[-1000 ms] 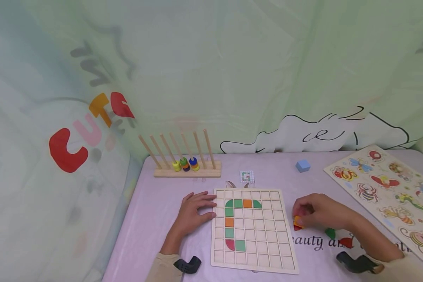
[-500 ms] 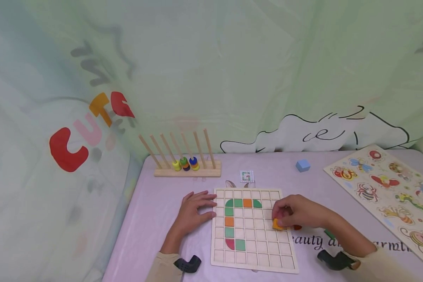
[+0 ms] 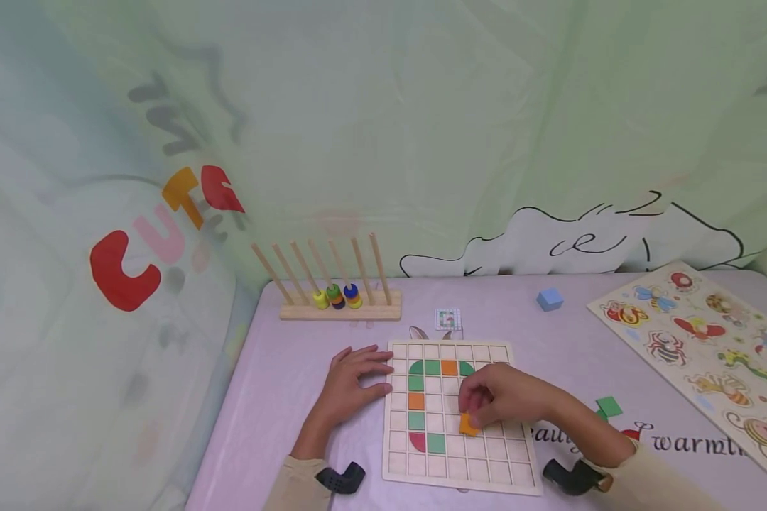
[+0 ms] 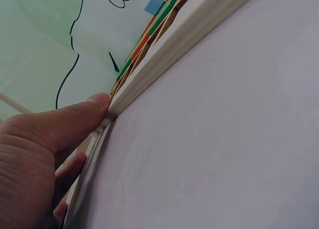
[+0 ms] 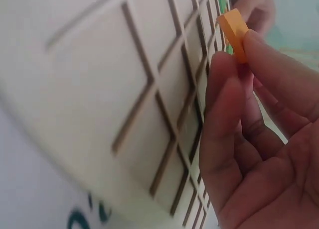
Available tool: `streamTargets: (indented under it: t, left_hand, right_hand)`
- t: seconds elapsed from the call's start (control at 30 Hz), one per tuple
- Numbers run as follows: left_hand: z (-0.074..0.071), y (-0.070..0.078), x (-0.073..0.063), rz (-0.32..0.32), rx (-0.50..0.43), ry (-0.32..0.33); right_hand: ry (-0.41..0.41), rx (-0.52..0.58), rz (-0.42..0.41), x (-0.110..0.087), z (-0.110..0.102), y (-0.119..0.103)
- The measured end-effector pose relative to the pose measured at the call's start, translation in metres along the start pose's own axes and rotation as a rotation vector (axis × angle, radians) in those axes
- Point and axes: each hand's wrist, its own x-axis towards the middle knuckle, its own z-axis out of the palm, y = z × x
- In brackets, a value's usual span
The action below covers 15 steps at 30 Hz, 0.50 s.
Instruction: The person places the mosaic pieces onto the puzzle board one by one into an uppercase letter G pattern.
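- The right hand [image 3: 505,394] pinches an orange tile [image 3: 469,425] between thumb and fingertips, the other fingers bent inward.
- That tile is a small block with flat faces, straight edges and a smooth, plain finish. It is tilted over the squares below the right hand's fingertips; I cannot tell whether it touches them.
- Under it lies a square wooden board [image 3: 434,468], pale and thin, its face divided into small cells by narrow, brown-edged strips.
- The left hand [image 3: 358,380] has its fingers spread, thumb and fingertips against the board's near side edge.
- Between the hands, set tiles [image 3: 416,402] form a C-like line of green and orange squares, with rounded green corners above and a rounded red one below.
- Beside the right forearm lie a loose green tile [image 3: 610,407] and a partly hidden red piece [image 3: 630,433].
- Beyond the hands are a small printed card [image 3: 448,319], a wooden peg rack [image 3: 340,312] with coloured rings, and a blue block [image 3: 550,299].
- To the right hand's right, an insect puzzle [image 3: 697,355] lies flat on a pale lilac cloth [image 3: 569,333].
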Motion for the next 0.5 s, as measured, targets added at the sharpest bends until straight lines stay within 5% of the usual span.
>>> streamTargets:
  t: [0.5]
  left_hand:
    - [0.000,-0.002,0.001,0.022,0.010,-0.001]
  right_hand:
    - [-0.006,-0.059,0.041,0.014,0.026,-0.011]
